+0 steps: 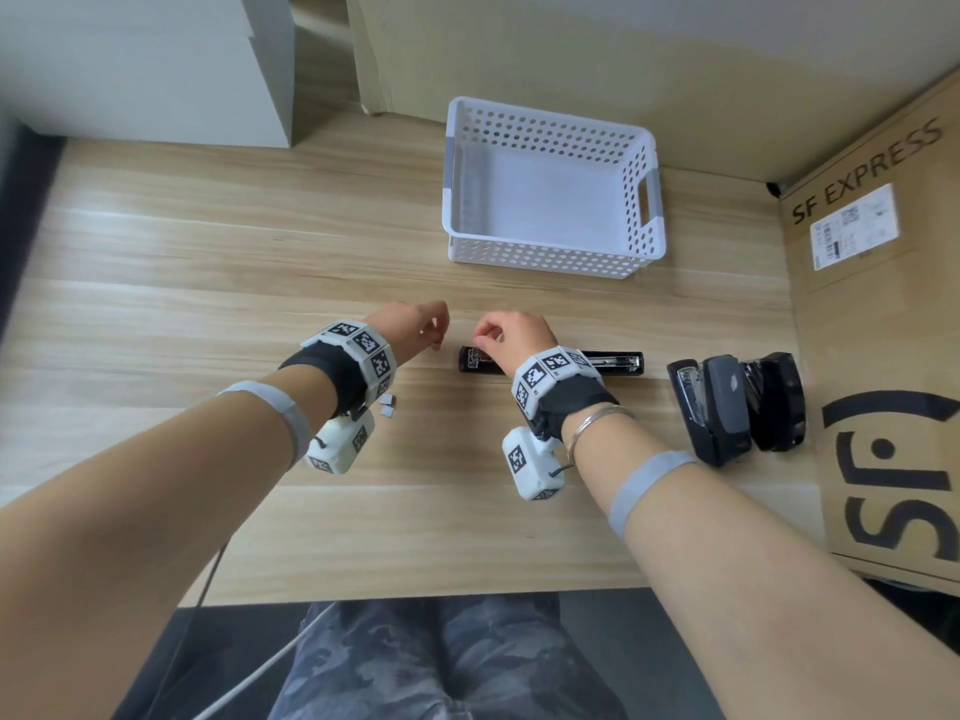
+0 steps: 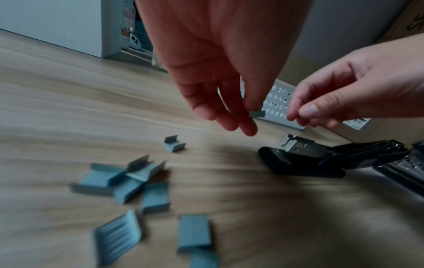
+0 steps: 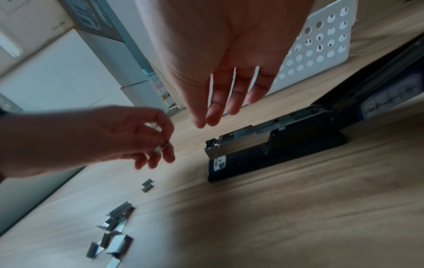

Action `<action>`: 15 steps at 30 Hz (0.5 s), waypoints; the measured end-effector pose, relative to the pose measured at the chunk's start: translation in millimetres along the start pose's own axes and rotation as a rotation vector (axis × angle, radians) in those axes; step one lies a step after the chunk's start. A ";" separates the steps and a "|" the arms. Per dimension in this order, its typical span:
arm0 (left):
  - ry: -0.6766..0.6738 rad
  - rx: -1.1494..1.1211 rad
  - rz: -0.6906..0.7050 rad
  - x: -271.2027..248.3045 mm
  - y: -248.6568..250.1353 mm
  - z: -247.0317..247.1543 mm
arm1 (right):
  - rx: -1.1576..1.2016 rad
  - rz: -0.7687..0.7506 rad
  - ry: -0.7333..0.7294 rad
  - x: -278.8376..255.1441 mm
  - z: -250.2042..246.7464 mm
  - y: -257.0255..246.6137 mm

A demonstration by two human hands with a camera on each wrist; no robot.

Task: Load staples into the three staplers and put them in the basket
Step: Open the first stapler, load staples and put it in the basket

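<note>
A black stapler [image 1: 618, 362] lies folded open flat on the wooden table, its metal staple channel [image 3: 243, 134] facing up. My left hand [image 1: 426, 324] hovers just left of the stapler's front end and pinches a short strip of staples [image 2: 257, 113] between thumb and fingers. My right hand [image 1: 491, 332] hangs over the front end of the stapler with relaxed fingers [image 3: 213, 116] pointing down, and nothing shows in it. Several loose staple strips [image 2: 137, 181] lie on the table under my left wrist. Two more black staplers [image 1: 719, 407] [image 1: 776, 407] stand side by side at the right.
A white perforated basket [image 1: 550, 252] stands beyond the hands with nothing in it. A large cardboard box [image 1: 883, 330] walls off the table's right side. White boxes [image 1: 156, 70] stand at the back left. The table's front edge is close to my lap.
</note>
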State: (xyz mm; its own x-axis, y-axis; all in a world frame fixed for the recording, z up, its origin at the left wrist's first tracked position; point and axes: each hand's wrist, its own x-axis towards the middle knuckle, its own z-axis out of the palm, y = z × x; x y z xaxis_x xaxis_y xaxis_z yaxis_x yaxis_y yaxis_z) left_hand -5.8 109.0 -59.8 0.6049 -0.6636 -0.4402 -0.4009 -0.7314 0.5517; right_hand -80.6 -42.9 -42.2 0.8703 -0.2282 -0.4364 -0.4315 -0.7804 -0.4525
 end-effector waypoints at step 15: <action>0.146 -0.163 0.143 19.6 34.6 2.8 | 0.341 0.083 -0.075 1.9 -7.2 11.5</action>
State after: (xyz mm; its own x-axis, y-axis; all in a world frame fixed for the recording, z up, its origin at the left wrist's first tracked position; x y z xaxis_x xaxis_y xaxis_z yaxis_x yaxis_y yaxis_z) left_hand -9.7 70.2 -51.3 0.6481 -0.7196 -0.2492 -0.3800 -0.5892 0.7130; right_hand -82.2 -56.5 -42.7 0.8147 -0.2296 -0.5325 -0.5653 -0.5192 -0.6410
